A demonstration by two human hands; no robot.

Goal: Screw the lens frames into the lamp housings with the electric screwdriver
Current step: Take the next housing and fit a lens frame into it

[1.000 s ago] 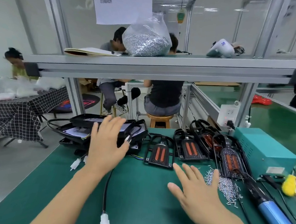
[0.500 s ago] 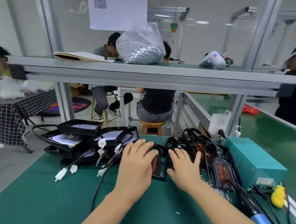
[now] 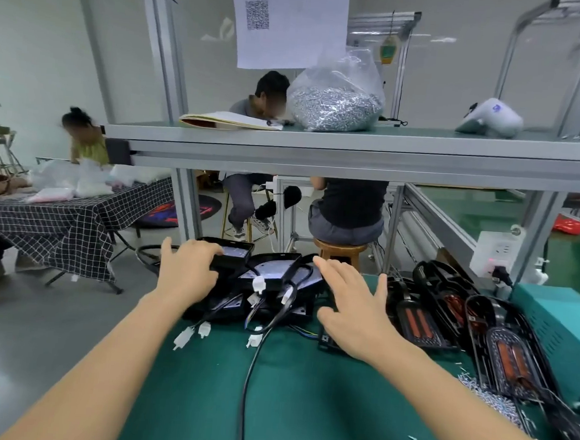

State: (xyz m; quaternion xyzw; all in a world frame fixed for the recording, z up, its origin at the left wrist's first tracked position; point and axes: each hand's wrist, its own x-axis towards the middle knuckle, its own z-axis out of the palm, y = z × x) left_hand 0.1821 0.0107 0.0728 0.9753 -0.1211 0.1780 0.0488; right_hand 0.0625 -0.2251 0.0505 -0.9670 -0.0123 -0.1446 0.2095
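On the green mat (image 3: 302,409), the right hand (image 3: 354,313) hangs flat with fingers spread. The left hand (image 3: 185,271) curls round a black lamp housing (image 3: 233,255) on the pile. Far up, a paper (image 3: 288,20) shows a square code; no words can be read.

No text is legible (only a QR code on the hanging sheet (image 3: 288,20)).
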